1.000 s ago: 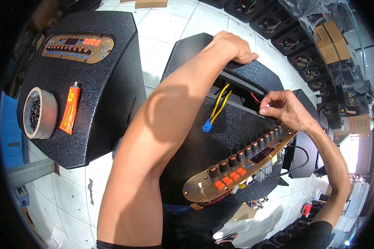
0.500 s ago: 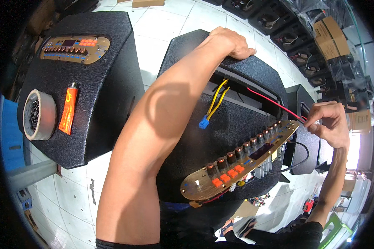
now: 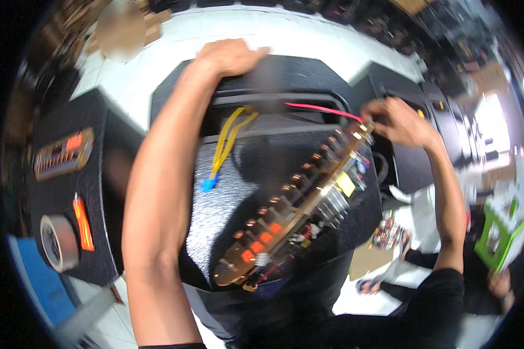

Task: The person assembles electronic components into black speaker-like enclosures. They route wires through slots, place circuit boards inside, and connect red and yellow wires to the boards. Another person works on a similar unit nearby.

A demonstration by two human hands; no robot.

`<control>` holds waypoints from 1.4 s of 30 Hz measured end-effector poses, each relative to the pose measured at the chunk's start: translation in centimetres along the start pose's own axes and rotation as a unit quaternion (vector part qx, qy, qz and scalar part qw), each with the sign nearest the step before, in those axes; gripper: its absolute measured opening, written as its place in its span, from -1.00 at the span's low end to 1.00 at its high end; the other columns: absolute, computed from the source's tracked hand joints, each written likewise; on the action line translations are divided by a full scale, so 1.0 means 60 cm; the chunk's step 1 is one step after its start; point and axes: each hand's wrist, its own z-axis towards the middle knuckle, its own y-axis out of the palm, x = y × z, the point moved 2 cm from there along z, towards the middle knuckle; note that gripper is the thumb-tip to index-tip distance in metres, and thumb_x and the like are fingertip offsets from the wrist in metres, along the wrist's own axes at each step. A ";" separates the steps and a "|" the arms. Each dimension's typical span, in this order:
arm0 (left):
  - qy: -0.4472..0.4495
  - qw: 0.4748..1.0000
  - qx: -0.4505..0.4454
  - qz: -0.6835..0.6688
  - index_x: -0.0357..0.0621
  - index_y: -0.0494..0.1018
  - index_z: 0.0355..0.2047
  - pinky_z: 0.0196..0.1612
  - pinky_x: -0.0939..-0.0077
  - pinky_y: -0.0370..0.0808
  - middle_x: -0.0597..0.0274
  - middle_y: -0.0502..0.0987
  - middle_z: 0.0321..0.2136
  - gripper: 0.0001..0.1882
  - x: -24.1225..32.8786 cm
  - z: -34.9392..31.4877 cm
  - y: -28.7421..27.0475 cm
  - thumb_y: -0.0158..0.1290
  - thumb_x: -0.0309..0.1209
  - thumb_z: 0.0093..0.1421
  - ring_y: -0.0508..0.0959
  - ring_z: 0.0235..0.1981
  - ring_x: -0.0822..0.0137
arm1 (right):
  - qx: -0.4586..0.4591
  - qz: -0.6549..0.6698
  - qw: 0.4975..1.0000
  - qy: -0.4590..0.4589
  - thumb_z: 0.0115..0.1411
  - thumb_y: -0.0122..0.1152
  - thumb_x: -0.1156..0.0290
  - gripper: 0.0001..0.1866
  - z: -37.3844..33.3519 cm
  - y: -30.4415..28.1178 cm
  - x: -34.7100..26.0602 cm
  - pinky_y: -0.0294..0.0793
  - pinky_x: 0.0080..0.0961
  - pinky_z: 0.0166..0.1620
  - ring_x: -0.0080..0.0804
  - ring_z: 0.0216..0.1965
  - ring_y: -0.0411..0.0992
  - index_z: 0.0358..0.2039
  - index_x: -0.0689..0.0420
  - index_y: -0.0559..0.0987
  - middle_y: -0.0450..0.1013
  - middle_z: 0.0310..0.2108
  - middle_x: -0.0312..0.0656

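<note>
In front of me stands a black speaker cabinet (image 3: 291,70) with a long slot-shaped opening. My left hand (image 3: 230,57) is curled over its far edge; the fingertips are hidden. Yellow wires (image 3: 230,136) with a blue connector (image 3: 209,184) come out of the opening. A gold amplifier control panel (image 3: 297,215), with a row of knobs, orange buttons and circuitry behind, stands tilted on edge over the cabinet. At its upper right end my right hand (image 3: 390,119) is closed, fingers pinched on a red wire (image 3: 323,109) from the opening. Blur hides the exact grip.
Another black cabinet (image 3: 113,192) at left bears a fitted gold panel (image 3: 64,154), an orange tube (image 3: 82,224) and a tape roll (image 3: 60,243). More cabinets (image 3: 410,157) stand at right. Another person's hand (image 3: 499,284) shows near a green stool (image 3: 495,232); circuit parts (image 3: 390,231) lie on the floor.
My view has shifted, so the cabinet and both hands sit farther left. The panel appears more steeply tilted. Both hands keep their places, the left on the cabinet edge, the right by the panel's end.
</note>
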 end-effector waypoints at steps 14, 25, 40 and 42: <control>0.074 0.997 -0.014 -0.020 -0.62 0.47 -0.10 0.14 0.15 0.33 -0.42 0.55 -0.18 0.03 -0.075 0.077 0.016 -0.30 0.38 0.27 0.58 -0.10 -0.10 | 0.375 -0.131 0.917 -0.001 0.21 0.22 0.37 -0.50 -0.214 0.039 -0.054 0.34 -0.17 0.27 0.06 0.19 0.35 0.15 0.25 0.44 0.29 0.24 0.17; 0.078 0.994 0.072 0.000 -0.56 0.51 -0.22 -0.04 0.08 0.40 -0.51 0.50 -0.40 -0.13 -0.035 0.020 -0.011 -0.21 0.25 0.33 0.60 -0.16 -0.24 | 0.421 0.179 0.696 0.554 0.39 0.02 0.19 -0.50 -0.500 0.532 -0.414 0.46 -0.06 0.02 0.30 -0.07 0.49 0.14 0.36 0.42 0.52 -0.17 0.31; 0.138 0.979 0.144 0.051 -0.41 0.39 0.15 0.11 0.14 0.41 -0.27 0.50 0.05 -0.43 -0.142 -0.102 -0.017 -0.18 -0.09 0.45 0.51 0.07 -0.12 | 0.311 0.328 0.645 0.617 0.25 0.18 0.07 -0.51 -0.560 0.808 0.033 0.48 -0.03 -0.29 0.16 -0.50 0.51 -0.54 0.32 0.60 0.52 -0.60 0.08; 0.109 0.991 0.081 0.011 -0.38 0.27 0.26 0.32 0.29 0.21 -0.21 0.31 0.27 -0.42 -0.067 -0.150 -0.013 -0.21 -0.13 0.46 0.28 0.32 -0.04 | 0.368 0.204 0.657 0.626 0.22 0.21 0.09 -0.56 -0.578 0.924 0.156 0.50 0.01 -0.31 0.19 -0.48 0.51 -0.47 0.31 0.59 0.53 -0.54 0.10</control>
